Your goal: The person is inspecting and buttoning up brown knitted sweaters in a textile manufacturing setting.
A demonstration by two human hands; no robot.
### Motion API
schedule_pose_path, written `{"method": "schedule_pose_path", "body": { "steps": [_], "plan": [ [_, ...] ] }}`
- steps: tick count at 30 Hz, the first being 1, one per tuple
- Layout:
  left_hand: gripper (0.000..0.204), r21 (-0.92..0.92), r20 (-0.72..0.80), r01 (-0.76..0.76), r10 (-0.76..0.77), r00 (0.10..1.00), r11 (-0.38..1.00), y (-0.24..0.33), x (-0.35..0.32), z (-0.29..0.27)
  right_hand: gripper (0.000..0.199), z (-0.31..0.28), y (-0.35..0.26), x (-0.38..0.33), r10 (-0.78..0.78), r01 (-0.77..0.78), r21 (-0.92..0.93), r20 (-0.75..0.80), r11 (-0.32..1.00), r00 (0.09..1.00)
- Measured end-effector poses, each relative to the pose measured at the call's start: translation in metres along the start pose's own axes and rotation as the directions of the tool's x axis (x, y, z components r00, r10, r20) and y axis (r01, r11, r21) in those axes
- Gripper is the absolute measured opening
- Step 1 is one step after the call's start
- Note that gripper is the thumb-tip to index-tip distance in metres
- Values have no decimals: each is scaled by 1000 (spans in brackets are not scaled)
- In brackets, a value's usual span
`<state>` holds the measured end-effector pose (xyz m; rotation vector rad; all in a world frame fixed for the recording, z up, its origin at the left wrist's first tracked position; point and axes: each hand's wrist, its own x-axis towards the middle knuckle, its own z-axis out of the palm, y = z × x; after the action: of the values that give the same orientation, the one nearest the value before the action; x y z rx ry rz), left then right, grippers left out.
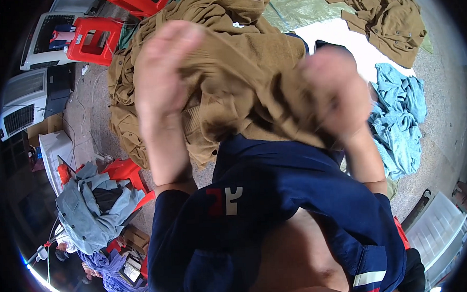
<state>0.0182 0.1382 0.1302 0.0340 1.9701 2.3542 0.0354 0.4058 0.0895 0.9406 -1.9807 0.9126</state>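
Observation:
A brown knitted garment (231, 94) lies bunched over my lap, with a ribbed edge showing near its left side. My left hand (164, 66) is raised at its upper left, smeared by motion; folds of the cloth run up into its closed fingers. On the other side my right hand (339, 88), also blurred, is closed round a bunched part of the same garment. The cloth is drawn in slanting folds between the two hands. Exact finger positions are lost in the blur.
More brown garments (126, 103) are heaped beyond and to the left. A brown buttoned cardigan (386, 22) lies at the far right, near light blue garments (400, 119). Red plastic stools (93, 40) stand at the left, one under grey-blue clothing (94, 207).

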Motion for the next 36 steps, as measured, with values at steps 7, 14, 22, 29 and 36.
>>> {"method": "schedule_pose_path", "body": {
  "steps": [7,14,22,29,36],
  "plan": [
    [30,887,-153,-7,308,939,462,-57,22,15,15,5,95,-40,685,-680,-190,-51,708,727],
    [16,99,61,200,-207,976,975,-42,7,54,18,19,15,-12,90,-92,-37,-57,995,994],
    [20,-97,179,110,-91,980,989,-52,-9,50,18,42,-2,-16,142,-127,169,-77,977,987],
    [27,354,254,-183,94,963,917,-45,-25,41,20,43,-6,-18,184,-208,324,105,923,977],
    [24,497,420,-439,235,876,748,-42,-26,34,34,41,-6,-9,408,-628,418,504,657,762]
  ]
}}
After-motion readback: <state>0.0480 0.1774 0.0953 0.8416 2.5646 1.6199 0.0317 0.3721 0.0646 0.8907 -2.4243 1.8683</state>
